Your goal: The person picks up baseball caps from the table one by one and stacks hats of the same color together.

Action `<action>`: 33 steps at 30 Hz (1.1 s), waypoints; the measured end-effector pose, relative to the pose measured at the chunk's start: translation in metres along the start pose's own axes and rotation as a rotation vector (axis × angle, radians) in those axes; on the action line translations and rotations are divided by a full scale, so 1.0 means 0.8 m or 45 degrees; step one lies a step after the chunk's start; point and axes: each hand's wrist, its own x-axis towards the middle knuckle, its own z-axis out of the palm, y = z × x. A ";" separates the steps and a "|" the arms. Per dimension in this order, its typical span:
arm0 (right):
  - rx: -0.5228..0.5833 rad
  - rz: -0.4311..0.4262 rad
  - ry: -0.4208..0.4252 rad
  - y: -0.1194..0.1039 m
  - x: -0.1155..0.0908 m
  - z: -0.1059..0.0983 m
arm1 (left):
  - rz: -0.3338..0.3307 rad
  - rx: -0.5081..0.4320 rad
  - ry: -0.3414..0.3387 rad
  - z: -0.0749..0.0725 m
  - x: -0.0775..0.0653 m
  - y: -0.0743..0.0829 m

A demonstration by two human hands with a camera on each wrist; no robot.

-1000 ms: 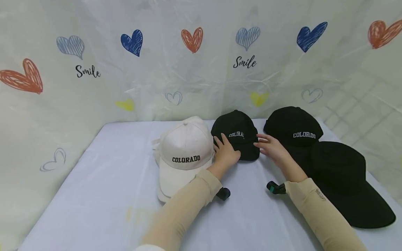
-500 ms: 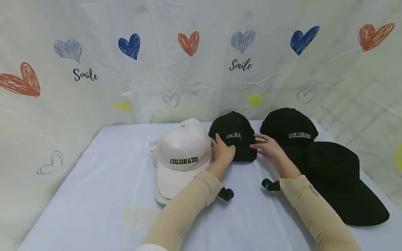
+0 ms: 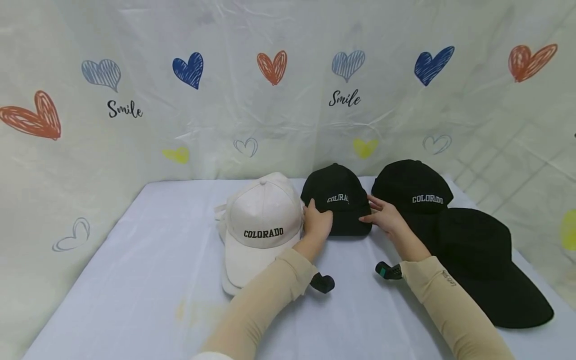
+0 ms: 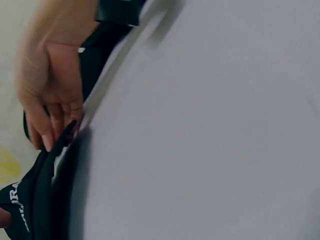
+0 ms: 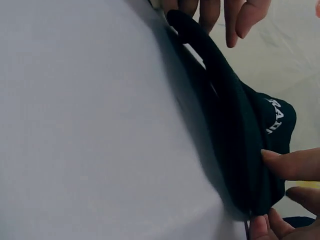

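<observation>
A small black baseball cap (image 3: 335, 182) with white lettering stands at the back middle of the table, its brim toward me. My left hand (image 3: 317, 224) grips its left side, thumb over the brim and index finger against the crown. At the brim's right end, my right hand (image 3: 387, 219) pinches the edge. In the right wrist view the right thumb (image 5: 295, 165) lies on top of the black cap (image 5: 232, 115), other fingers tucked beneath. The left wrist view shows the right hand (image 4: 62, 85) at the far end of the brim.
White caps (image 3: 265, 215) lettered COLORADO are stacked just left of the left hand. On the right are a lettered black cap (image 3: 411, 182) and a larger plain black cap (image 3: 477, 240) in front of it. A heart-printed cloth (image 3: 288, 115) hangs behind the table.
Both hands have drawn in on the small black cap: the left fingers bend around its side, and the right fingers have come together on the brim's end. The head view has shifted slightly.
</observation>
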 end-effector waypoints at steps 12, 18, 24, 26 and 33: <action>-0.105 -0.031 -0.147 -0.002 -0.015 -0.020 | -0.187 -0.380 -0.067 -0.014 -0.009 0.010; -0.138 -0.051 -0.120 -0.005 -0.023 -0.031 | -0.213 -0.473 -0.080 -0.017 -0.019 0.007; -0.188 -0.056 -0.117 -0.008 -0.031 -0.036 | -0.202 -0.524 -0.092 -0.022 -0.029 0.006; -0.194 -0.065 -0.121 -0.008 -0.034 -0.037 | -0.201 -0.520 -0.104 -0.023 -0.033 0.005; -0.253 -0.132 -0.138 -0.005 -0.044 -0.045 | -0.164 -0.575 -0.098 -0.024 -0.042 -0.003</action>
